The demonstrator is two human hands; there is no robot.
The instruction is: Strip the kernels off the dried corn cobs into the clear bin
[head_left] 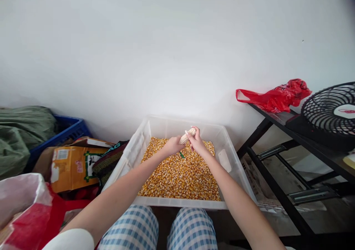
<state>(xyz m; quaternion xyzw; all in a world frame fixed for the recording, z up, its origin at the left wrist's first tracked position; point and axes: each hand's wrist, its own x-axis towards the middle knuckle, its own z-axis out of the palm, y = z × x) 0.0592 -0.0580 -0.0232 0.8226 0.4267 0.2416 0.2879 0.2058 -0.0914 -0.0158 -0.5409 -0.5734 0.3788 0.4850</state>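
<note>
A pale, mostly bare corn cob (187, 136) is held slantwise above a bin of loose kernels. My left hand (174, 145) is closed round its lower left end. Around the upper right end, the fingers of my right hand (195, 139) are wrapped, thumb lying on the cob. Below both hands, yellow corn kernels (180, 176) cover the floor of a translucent plastic bin (224, 139). A small green object (182, 154) lies on or just above the kernels under the cob; its kind is unclear.
To the right, a black metal-framed table (277, 118) carries a red plastic bag (280, 96) and a black fan (332, 109). On the left are a cardboard box (74, 165), a blue crate (66, 131), a green cloth (24, 128) and a red-and-white sack (27, 205). A white wall (172, 50) rises behind.
</note>
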